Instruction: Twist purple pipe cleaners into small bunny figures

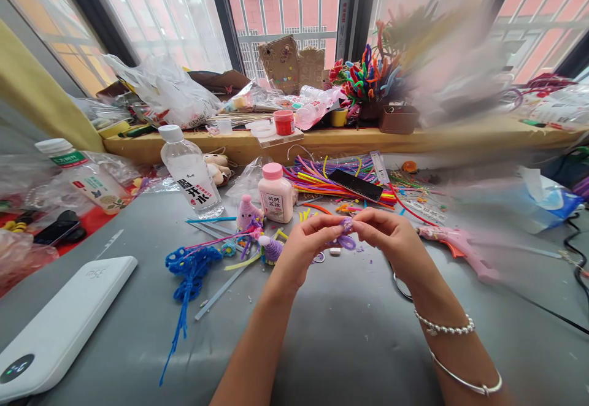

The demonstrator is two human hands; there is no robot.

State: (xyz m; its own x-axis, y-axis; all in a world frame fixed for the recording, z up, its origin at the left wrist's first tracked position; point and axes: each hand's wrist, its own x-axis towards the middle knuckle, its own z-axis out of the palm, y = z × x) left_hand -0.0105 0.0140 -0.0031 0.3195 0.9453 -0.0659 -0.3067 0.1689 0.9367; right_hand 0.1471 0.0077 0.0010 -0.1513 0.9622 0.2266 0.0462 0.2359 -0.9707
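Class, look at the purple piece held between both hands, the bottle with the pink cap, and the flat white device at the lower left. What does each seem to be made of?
Purple piece: fuzzy, matte pipe cleaner, probably fibre over wire, since it holds curls.
Pink-capped bottle: pale, smooth, opaque plastic, slightly glossy, with a printed label.
White device: hard, smooth, matte plastic shell with rounded edges.

The bench (350, 332) is plain grey. A purple pipe-cleaner piece (346, 234) sits between the fingertips of both hands. Nearby lie a blue pipe-cleaner weave (191, 268), a pink-capped bottle (275, 192), a white-capped clear water bottle (191, 173) with black lettering, a white power bank (59, 323), and multicoloured pipe cleaners (322, 182).
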